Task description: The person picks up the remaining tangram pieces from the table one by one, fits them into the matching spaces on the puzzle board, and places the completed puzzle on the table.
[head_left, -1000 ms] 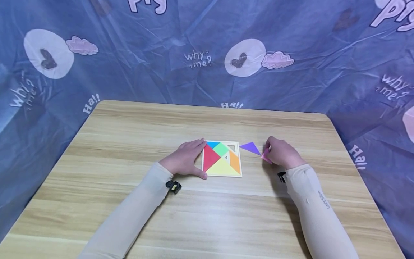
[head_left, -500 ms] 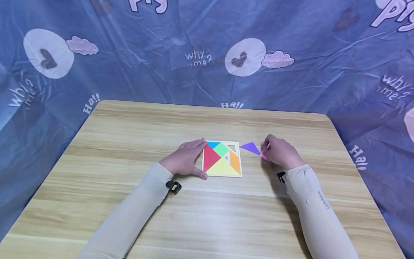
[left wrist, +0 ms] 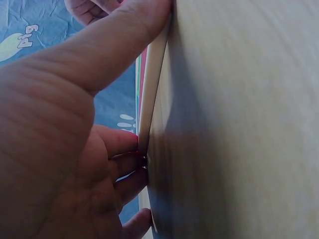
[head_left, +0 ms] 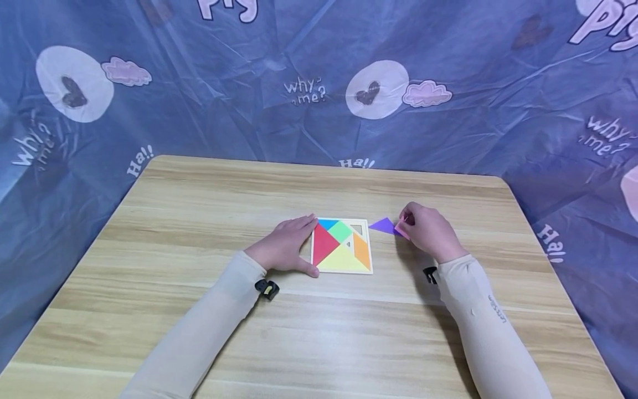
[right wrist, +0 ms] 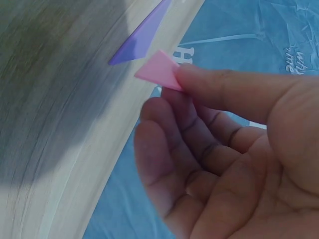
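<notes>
My left hand (head_left: pixel 284 246) holds a square tangram board (head_left: pixel 345 272) at its left side, thumb by the near corner and fingers by the far one. Red (head_left: pixel 324 244), yellow (head_left: pixel 344 259), orange (head_left: pixel 361 250), green (head_left: pixel 341 231) and blue (head_left: pixel 327 223) pieces lie in it. Two bare gaps show, one at the far right corner and one near the middle. Between thumb and forefinger, my right hand (head_left: pixel 431 230) pinches a small pink triangle (right wrist: pixel 159 72), raised above the table. A purple triangle (head_left: pixel 381 225) lies right of the board, partly overlapped by the pink one.
The wooden table (head_left: pixel 299 338) spreads around the board on every side. Blue printed cloth (head_left: pixel 249 100) hangs behind the table and at both sides. A black wrist strap (head_left: pixel 267 288) sits on the left sleeve.
My right hand has lifted the pink triangle and moved it left and away from me, over the purple triangle's right end. The left hand and board stay put.
</notes>
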Demonstrator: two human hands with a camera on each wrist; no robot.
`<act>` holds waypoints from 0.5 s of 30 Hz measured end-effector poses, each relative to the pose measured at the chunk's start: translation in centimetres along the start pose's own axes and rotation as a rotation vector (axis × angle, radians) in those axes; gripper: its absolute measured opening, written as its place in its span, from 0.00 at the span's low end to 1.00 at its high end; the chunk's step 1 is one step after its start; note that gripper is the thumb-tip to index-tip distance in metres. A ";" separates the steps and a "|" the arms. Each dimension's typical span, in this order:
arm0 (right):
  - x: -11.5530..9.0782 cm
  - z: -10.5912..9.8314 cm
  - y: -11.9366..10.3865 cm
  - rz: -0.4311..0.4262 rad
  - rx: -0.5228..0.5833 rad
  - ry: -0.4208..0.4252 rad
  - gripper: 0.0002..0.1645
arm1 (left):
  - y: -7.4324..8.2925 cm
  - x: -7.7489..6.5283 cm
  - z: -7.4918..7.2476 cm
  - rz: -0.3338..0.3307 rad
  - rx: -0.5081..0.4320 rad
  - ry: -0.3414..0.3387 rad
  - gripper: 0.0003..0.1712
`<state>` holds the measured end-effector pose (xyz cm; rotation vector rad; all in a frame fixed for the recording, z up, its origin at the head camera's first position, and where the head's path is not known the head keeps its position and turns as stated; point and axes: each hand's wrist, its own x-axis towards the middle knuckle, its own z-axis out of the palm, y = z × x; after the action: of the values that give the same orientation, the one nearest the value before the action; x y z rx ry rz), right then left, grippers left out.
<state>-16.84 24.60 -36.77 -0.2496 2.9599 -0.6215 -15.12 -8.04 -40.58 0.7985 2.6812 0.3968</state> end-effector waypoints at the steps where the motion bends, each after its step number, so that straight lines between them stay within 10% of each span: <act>1: 0.0 0.0 0.0 -0.004 -0.004 0.007 0.08 | 0.0 0.0 0.0 0.001 0.000 0.000 0.71; 15: -0.1 0.2 -0.4 -0.034 -0.014 0.056 0.08 | 0.0 0.0 0.1 -0.007 -0.001 0.000 0.72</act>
<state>-16.64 24.15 -36.79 -0.2892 3.0204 -0.6213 -15.04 -8.01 -40.62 0.7882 2.6832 0.3967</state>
